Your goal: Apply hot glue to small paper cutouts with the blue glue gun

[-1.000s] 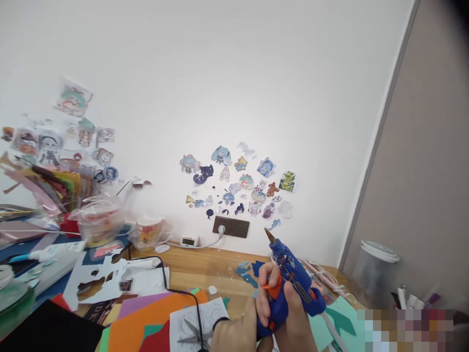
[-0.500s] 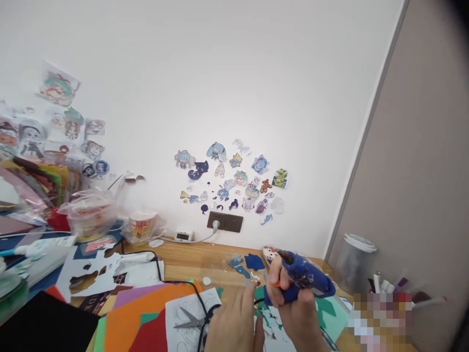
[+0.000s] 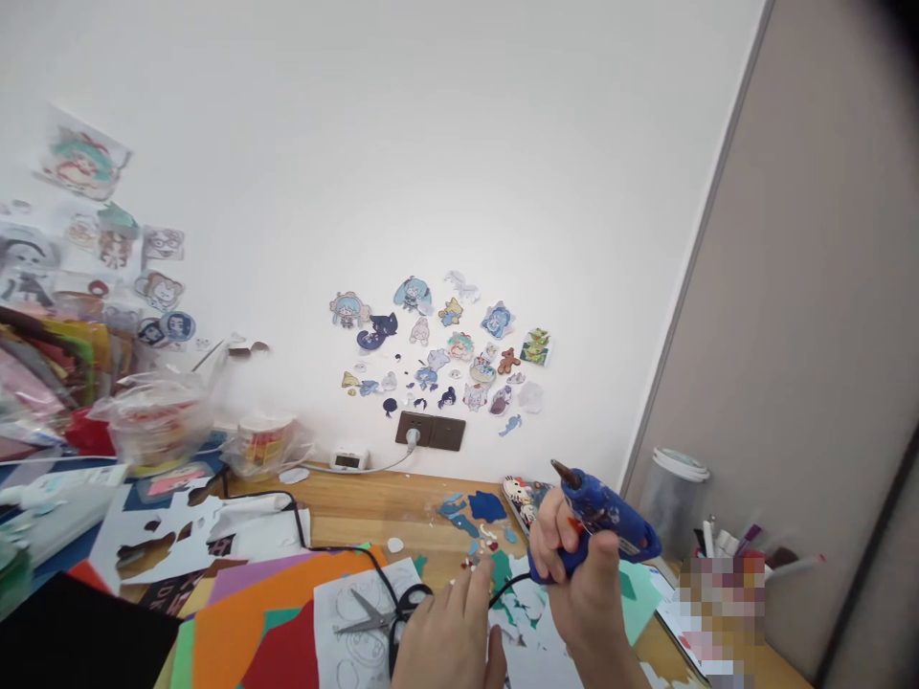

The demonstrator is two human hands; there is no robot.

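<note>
Your right hand (image 3: 574, 584) is wrapped around the handle of the blue hot glue gun (image 3: 599, 526), fingers curled shut over the grip and trigger, with the gun's body running from 4 o'clock up to its brown nozzle at 10 o'clock. The gun sits raised above the wooden desk (image 3: 366, 512), near its right end, just above the green paper (image 3: 636, 593).

Your left hand (image 3: 452, 636) lies flat at 8 o'clock from the gun, fingers stretched out and loosely together, the fingertips (image 3: 480, 579) resting among small paper scraps on the white cut-out sheet (image 3: 535, 627). It grips nothing.

At 9 o'clock from your left hand, scissors (image 3: 377, 612) lie on a printed white sheet (image 3: 345, 641), touching the black cord (image 3: 316, 536) that snakes across the desk. Further toward 9 o'clock are overlapping orange (image 3: 236, 622), purple and red paper sheets.

At 12 o'clock from your left hand, dark blue paper shapes (image 3: 484, 505) lie on the bare wood. A flat cartoon-cat item (image 3: 518, 493) rests just beside the gun at its 10 o'clock.

On the wall at 12 o'clock, a cluster of character stickers (image 3: 445, 354) sits above the dark wall socket (image 3: 431, 431). A lidded translucent bin (image 3: 671, 498) stands at 2 o'clock from the gun.
</note>
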